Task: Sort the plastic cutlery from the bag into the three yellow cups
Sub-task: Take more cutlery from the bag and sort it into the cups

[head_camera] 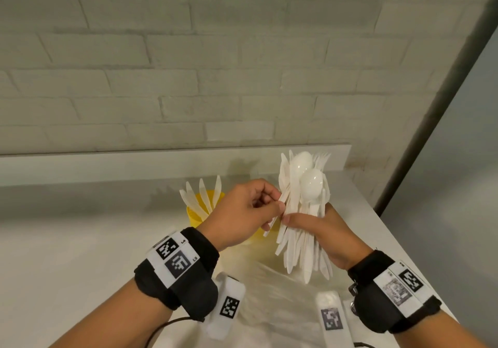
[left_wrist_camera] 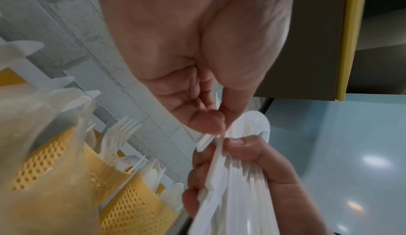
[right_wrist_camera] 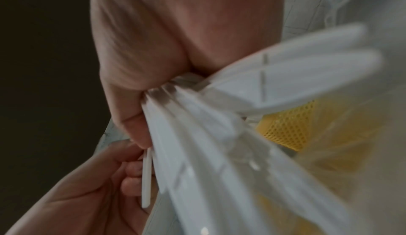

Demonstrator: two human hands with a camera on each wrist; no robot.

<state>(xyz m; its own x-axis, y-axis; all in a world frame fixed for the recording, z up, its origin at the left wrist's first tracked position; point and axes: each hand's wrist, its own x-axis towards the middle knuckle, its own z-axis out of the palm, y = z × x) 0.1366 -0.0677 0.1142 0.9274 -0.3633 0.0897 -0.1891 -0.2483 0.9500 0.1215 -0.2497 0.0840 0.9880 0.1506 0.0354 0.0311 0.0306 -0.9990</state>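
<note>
On the white table [head_camera: 80, 239] at the left stood a perforated yellow plastic cup [head_camera: 196, 213] holding white plastic knives [head_camera: 200, 194]. The left hand [head_camera: 239, 213] pinched one flat white handle at the bundle's edge. The right hand [head_camera: 331, 234] gripped the upright bundle of white plastic cutlery [head_camera: 304, 213], above the crumpled clear plastic bag [head_camera: 272, 293].
</note>
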